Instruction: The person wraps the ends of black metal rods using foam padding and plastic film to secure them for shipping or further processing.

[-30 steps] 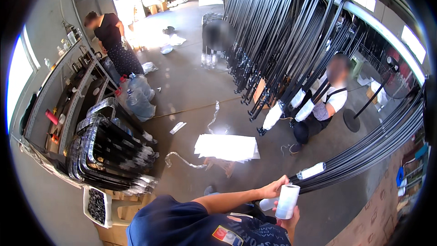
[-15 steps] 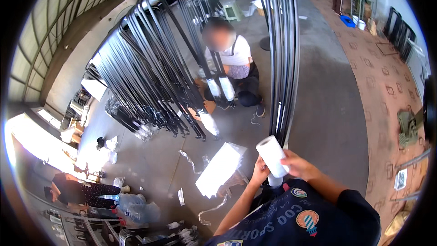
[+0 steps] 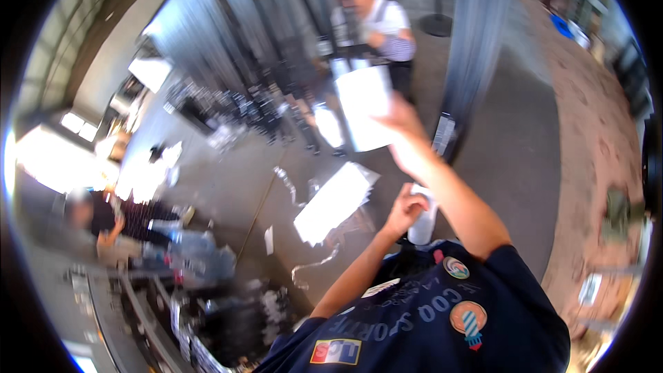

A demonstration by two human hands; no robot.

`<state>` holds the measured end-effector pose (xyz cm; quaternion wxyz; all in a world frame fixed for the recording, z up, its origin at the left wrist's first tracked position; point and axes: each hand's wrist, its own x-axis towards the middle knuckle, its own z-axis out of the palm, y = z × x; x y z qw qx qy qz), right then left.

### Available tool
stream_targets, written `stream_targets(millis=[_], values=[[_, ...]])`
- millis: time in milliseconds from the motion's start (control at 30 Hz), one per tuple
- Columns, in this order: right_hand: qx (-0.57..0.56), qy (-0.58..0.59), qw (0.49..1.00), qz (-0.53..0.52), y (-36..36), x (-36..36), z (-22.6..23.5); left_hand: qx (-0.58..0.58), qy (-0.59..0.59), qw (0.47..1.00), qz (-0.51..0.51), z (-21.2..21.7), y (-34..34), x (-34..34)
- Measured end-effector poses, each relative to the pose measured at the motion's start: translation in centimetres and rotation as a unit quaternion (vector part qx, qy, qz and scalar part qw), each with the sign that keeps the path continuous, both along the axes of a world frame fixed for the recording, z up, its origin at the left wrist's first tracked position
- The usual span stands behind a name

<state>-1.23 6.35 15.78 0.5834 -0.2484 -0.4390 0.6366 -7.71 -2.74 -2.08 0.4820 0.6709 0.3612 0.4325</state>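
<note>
The picture is blurred by motion. My left hand (image 3: 406,208) is closed around a white roll (image 3: 423,224) held just in front of my chest. My right hand (image 3: 404,139) is raised higher, arm stretched forward, gripping the lower edge of a white rectangular sheet (image 3: 362,107). Whether the sheet is still joined to the roll is not visible. Beyond the sheet stands a co-worker (image 3: 380,24) in a white shirt and dark apron.
Dense bundles of dark metal rods (image 3: 276,34) hang behind and beside the co-worker. A white sheet (image 3: 335,200) and scraps lie on the concrete floor. Another person (image 3: 110,217) bends at the left near racks of dark rods (image 3: 235,318).
My right hand has left the roll and risen forward with a white sheet. My left hand stays on the roll. The view has swung and blurred.
</note>
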Motion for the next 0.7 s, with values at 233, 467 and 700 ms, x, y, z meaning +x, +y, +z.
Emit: stream_targets(millis=[233,467,700], values=[[-0.489,-0.085,0.864,0.089,-9.4,-0.3,0.2,-0.143,-0.050,0.988,0.000,-4.2,-1.0,0.3],[0.160,-0.041,0.985,-0.048,-7.8,3.1,7.8,-0.085,0.039,0.995,-0.046,-7.5,0.2,-0.3],[-0.268,0.082,0.914,0.294,-9.2,3.4,0.3,-0.205,-0.109,0.967,-0.102,-0.8,0.2,2.6]])
